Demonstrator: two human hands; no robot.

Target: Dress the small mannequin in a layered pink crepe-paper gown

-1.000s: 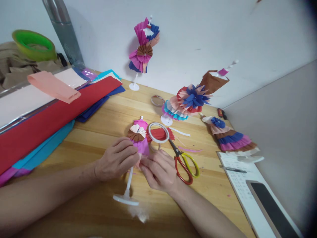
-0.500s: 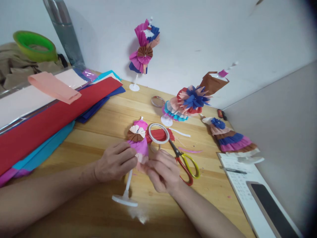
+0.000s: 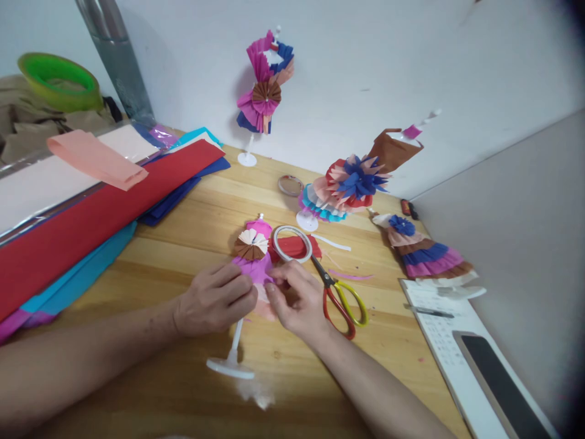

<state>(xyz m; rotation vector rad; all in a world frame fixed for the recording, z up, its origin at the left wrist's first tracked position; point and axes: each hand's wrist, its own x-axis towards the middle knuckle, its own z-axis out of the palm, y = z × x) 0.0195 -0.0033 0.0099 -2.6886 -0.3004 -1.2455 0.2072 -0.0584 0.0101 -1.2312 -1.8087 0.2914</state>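
A small dress form in crepe paper stands before me, with a pink top, a cream-and-brown pleated rosette point(image 3: 251, 244) and a purple skirt point(image 3: 253, 270). Its white stand point(image 3: 231, 367) shows below. On the skirt's left side my left hand point(image 3: 223, 299) is closed, fingers curled at its lower edge. Thumb and fingertips of my right hand point(image 3: 299, 299) pinch the purple paper at the right. A pale peach strip point(image 3: 264, 308) hangs below the skirt between the hands, partly hidden.
Beyond my right hand lie scissors point(image 3: 343, 299), a white tape roll point(image 3: 292, 244) and red crepe paper point(image 3: 315, 247). Finished dress forms point(image 3: 260, 97) stand behind. Folded crepe sheets point(image 3: 114, 210) fill the left; a phone point(image 3: 503, 384) rests on a white notepad point(image 3: 427, 323) at right.
My right hand has moved up from the peach strip to the purple skirt's right edge. The left hand has stayed nearly in place, slightly nearer the right.
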